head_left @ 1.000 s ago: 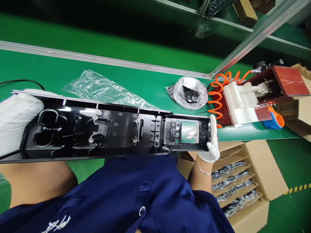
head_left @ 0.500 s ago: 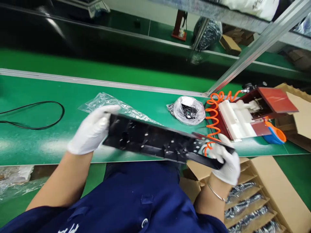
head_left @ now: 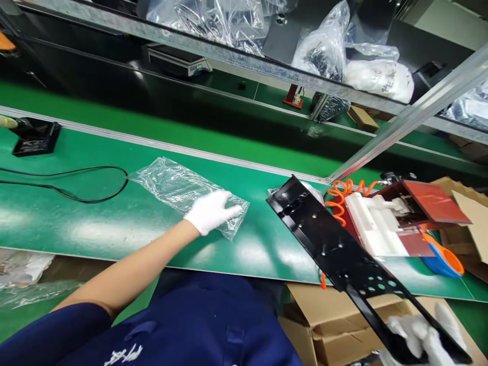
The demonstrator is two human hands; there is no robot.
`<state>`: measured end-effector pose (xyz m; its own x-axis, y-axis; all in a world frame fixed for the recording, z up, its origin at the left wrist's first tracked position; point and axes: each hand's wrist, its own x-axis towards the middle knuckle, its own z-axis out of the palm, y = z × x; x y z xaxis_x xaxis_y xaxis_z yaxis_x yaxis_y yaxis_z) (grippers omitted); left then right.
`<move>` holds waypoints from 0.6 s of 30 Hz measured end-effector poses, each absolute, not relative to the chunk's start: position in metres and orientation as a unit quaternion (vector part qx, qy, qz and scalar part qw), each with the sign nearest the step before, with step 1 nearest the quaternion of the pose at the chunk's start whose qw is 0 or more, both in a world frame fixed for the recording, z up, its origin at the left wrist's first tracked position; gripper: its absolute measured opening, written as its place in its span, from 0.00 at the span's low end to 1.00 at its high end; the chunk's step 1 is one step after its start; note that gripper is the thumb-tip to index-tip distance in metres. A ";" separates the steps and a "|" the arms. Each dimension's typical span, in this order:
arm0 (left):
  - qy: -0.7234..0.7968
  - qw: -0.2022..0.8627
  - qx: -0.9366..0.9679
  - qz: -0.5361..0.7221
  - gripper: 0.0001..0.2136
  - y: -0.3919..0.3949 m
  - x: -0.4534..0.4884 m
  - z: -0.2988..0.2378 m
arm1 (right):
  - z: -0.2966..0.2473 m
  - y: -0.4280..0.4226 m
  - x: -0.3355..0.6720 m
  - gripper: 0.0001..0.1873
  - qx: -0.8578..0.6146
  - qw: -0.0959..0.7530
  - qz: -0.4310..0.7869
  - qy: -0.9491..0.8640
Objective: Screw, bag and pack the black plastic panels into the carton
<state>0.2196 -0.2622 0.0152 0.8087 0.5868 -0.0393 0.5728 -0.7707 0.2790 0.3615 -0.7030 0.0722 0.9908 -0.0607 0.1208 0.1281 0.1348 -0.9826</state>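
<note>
My white-gloved left hand (head_left: pixel 211 210) rests on a clear plastic bag (head_left: pixel 179 189) lying flat on the green belt; its fingers lie on the bag's near right end, slightly curled. Down at the lower right my gloved right hand (head_left: pixel 419 335) grips one end of a long black plastic panel (head_left: pixel 335 249). The panel slants up and left over the belt, with its far end near a small bag of black parts (head_left: pixel 315 190), which it mostly hides.
A red and white fixture (head_left: pixel 385 223) with an orange coiled hose (head_left: pixel 343 195) stands on the belt at right, beside a blue and orange scoop (head_left: pixel 442 259). Cardboard boxes (head_left: pixel 335 320) sit below the belt edge. A black cable (head_left: pixel 76 190) loops at left.
My left hand let go of the black panel and moved onto the clear bag. My right hand swung the panel to the right, so it now slants away from me.
</note>
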 end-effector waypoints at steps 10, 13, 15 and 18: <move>0.313 0.149 0.937 -0.034 0.16 -0.280 0.236 0.004 | 0.052 -0.646 0.348 0.30 -0.637 0.770 0.042 0.017; 0.335 0.147 0.930 0.007 0.19 -0.275 0.231 0.016 | 0.044 -0.639 0.348 0.31 -0.662 0.746 0.072 0.017; 0.347 0.139 0.927 0.031 0.20 -0.279 0.229 0.020 | 0.041 -0.634 0.347 0.33 -0.684 0.724 0.087 0.009; 0.346 0.124 0.929 0.052 0.18 -0.288 0.228 0.019 | 0.037 -0.629 0.346 0.34 -0.710 0.697 0.102 -0.019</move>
